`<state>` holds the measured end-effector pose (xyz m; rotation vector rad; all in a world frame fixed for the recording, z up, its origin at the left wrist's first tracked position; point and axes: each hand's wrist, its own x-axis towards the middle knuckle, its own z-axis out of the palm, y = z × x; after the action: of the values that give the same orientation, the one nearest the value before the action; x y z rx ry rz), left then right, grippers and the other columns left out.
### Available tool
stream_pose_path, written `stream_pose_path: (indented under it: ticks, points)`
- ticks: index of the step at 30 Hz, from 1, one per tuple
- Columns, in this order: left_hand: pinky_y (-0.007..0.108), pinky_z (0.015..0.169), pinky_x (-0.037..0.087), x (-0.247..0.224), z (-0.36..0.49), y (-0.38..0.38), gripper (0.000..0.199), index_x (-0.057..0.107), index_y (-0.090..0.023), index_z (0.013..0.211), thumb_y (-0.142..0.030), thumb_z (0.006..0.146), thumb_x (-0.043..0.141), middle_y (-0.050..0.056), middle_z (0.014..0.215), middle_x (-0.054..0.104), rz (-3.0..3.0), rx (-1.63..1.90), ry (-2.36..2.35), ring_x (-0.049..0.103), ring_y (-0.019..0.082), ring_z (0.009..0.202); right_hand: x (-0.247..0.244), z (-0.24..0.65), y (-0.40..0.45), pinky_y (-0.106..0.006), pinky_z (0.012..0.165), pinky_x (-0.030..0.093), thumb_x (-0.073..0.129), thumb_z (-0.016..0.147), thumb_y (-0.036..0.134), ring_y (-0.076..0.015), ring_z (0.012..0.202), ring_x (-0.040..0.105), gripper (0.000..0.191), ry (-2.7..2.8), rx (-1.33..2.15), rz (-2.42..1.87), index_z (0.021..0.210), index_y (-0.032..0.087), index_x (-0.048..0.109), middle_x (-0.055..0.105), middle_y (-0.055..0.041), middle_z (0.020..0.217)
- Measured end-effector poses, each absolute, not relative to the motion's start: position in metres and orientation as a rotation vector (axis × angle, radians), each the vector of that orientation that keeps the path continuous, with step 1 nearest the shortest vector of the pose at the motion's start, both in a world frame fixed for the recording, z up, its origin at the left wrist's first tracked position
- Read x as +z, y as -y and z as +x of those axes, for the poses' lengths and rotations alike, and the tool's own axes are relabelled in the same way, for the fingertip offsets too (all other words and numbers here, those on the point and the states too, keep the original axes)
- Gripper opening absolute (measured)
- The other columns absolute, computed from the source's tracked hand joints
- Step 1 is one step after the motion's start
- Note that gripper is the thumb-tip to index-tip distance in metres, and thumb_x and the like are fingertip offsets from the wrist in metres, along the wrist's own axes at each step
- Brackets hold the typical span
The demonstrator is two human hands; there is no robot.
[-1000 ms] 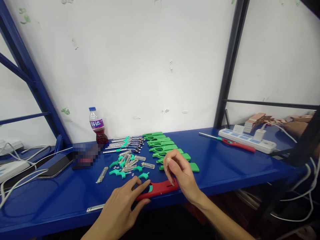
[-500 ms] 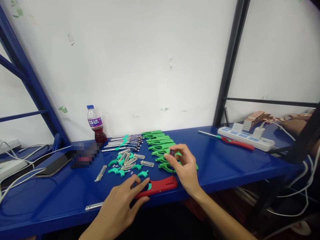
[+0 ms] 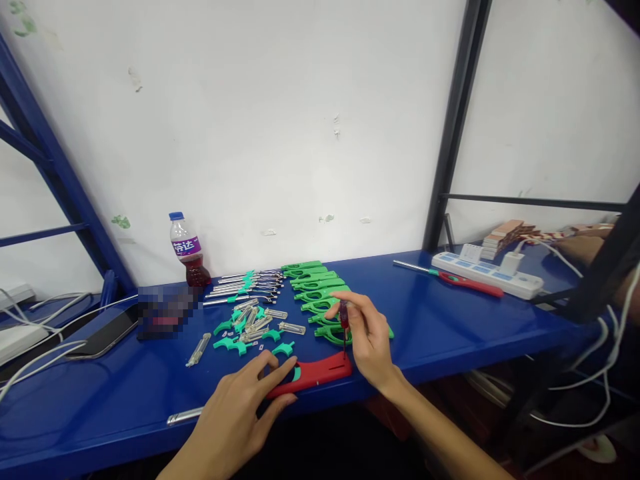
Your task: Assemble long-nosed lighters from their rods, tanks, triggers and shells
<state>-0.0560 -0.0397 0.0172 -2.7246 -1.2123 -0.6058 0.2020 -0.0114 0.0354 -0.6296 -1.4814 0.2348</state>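
Steadying a red plastic lighter body point(image 3: 320, 375) under an upright screwdriver

In the head view, the red body is lying at the lower centre of the frame, along the front edge of the glossy blue desk point(image 3: 440, 343). The slim screwdriver with a dark red, see-through handle point(image 3: 343, 313) is meeting it near its right end; whether the tip is sitting in a screw, I cannot tell. If the driver is leaning or the push is coming off-centre, the tip could be skidding across the plastic and scratching it. Because the left hand point(image 3: 237, 405) is bracing only the opposite end, a hard twist could be swinging the body round or tipping it over the nearby edge. A stray slip towards the upper centre could be scattering the loose teal plastic triggers point(image 3: 227, 343) and clear plastic tanks point(image 3: 292, 328).

The left hand is reaching in from the lower left, palm down, grasping the body's left end, thumb on the near side and fingers on the far side. The right hand point(image 3: 371, 343) is coming from the lower right, wrist bent, pinching the screwdriver's handle between thumb and fingers, the shaft pointing nearly straight down.
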Motion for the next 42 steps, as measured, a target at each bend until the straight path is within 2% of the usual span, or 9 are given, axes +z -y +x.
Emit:
stream_pose_path:
  ticks: [3, 8, 12, 15, 22, 30, 35, 37, 42]
  points:
    - [0.035, 0.076, 0.062, 0.017, -0.056, 0.0394, 0.042, 0.057, -0.038, 0.15, -0.043, 0.109, 0.05, 0.006, 0.118, 0.067, -2.723, -0.622, 1.21, 0.075, 0.022, 0.089, 0.0359, 0.2015, 0.0143, -0.03, 0.068, 0.051, 0.045, 0.11, 0.022, -0.0174, 0.08, 0.066, 0.027, 1.515, 0.154, -0.623, 0.123, 0.03, 0.069, 0.073, -0.0012, 0.091]
    - [0.035, 0.075, 0.063, 0.0174, -0.0561, 0.0387, 0.041, 0.058, -0.037, 0.149, -0.042, 0.109, 0.051, 0.005, 0.116, 0.068, -2.732, -0.629, 1.193, 0.075, 0.022, 0.089, 0.036, 0.2021, 0.0142, -0.032, 0.073, 0.052, 0.066, 0.1, 0.02, -0.0181, 0.085, 0.061, 0.019, 1.491, 0.023, -0.63, 0.116, 0.028, 0.07, 0.066, -0.0039, 0.104]
    - [0.034, 0.076, 0.062, 0.0165, -0.0564, 0.0381, 0.042, 0.057, -0.037, 0.15, -0.041, 0.108, 0.052, 0.005, 0.117, 0.068, -2.728, -0.644, 1.186, 0.075, 0.022, 0.091, 0.0362, 0.2042, 0.0111, -0.036, 0.085, 0.054, 0.054, 0.106, 0.017, -0.0204, 0.096, 0.066, 0.031, 1.539, 0.057, -0.658, 0.133, 0.029, 0.065, 0.073, -0.0038, 0.106]
    - [0.033, 0.075, 0.062, 0.0158, -0.0566, 0.0379, 0.042, 0.057, -0.037, 0.15, -0.041, 0.109, 0.052, 0.005, 0.117, 0.069, -2.723, -0.657, 1.172, 0.076, 0.022, 0.091, 0.0351, 0.2056, 0.0107, -0.033, 0.078, 0.054, 0.045, 0.11, 0.016, -0.0189, 0.092, 0.068, 0.036, 1.558, 0.099, -0.676, 0.14, 0.029, 0.059, 0.075, -0.0035, 0.106]
    - [0.032, 0.074, 0.062, 0.0169, -0.0561, 0.0384, 0.041, 0.06, -0.035, 0.148, -0.042, 0.109, 0.051, 0.005, 0.116, 0.069, -2.702, -0.683, 1.143, 0.076, 0.021, 0.09, 0.0297, 0.2084, 0.0127, -0.038, 0.085, 0.054, 0.056, 0.105, 0.024, -0.0215, 0.097, 0.064, 0.011, 1.514, -0.016, -0.556, 0.113, 0.029, 0.062, 0.068, -0.0018, 0.1]
    - [0.032, 0.076, 0.062, 0.016, -0.0576, 0.0394, 0.042, 0.059, -0.036, 0.149, -0.04, 0.108, 0.054, 0.005, 0.117, 0.069, -2.714, -0.659, 1.175, 0.076, 0.021, 0.091, 0.0365, 0.2113, 0.0127, -0.037, 0.082, 0.051, 0.043, 0.108, 0.011, -0.02, 0.093, 0.065, 0.034, 1.516, -0.021, -0.651, 0.124, 0.029, 0.067, 0.073, -0.002, 0.101]
    - [0.03, 0.076, 0.062, 0.0182, -0.0561, 0.0397, 0.041, 0.061, -0.036, 0.147, -0.039, 0.107, 0.056, 0.005, 0.116, 0.07, -2.71, -0.676, 1.177, 0.076, 0.02, 0.091, 0.0342, 0.2081, 0.0139, -0.041, 0.088, 0.052, 0.059, 0.102, 0.019, -0.0223, 0.1, 0.064, 0.016, 1.538, -0.052, -0.609, 0.116, 0.027, 0.058, 0.065, -0.0034, 0.105]
    - [0.029, 0.077, 0.062, 0.0188, -0.0559, 0.0401, 0.041, 0.062, -0.036, 0.146, -0.038, 0.106, 0.057, 0.005, 0.116, 0.07, -2.708, -0.688, 1.174, 0.076, 0.02, 0.092, 0.0333, 0.2061, 0.013, -0.04, 0.087, 0.052, 0.066, 0.098, 0.019, -0.0225, 0.101, 0.062, 0.021, 1.518, -0.079, -0.606, 0.113, 0.027, 0.054, 0.06, -0.0033, 0.105]
    - [0.03, 0.076, 0.062, 0.0199, -0.0556, 0.0406, 0.04, 0.063, -0.036, 0.146, -0.039, 0.106, 0.057, 0.005, 0.115, 0.07, -2.703, -0.698, 1.166, 0.076, 0.02, 0.09, 0.0342, 0.2038, 0.0117, -0.039, 0.086, 0.051, 0.063, 0.1, 0.015, -0.0219, 0.099, 0.058, 0.018, 1.473, -0.096, -0.671, 0.111, 0.027, 0.054, 0.054, -0.0039, 0.104]
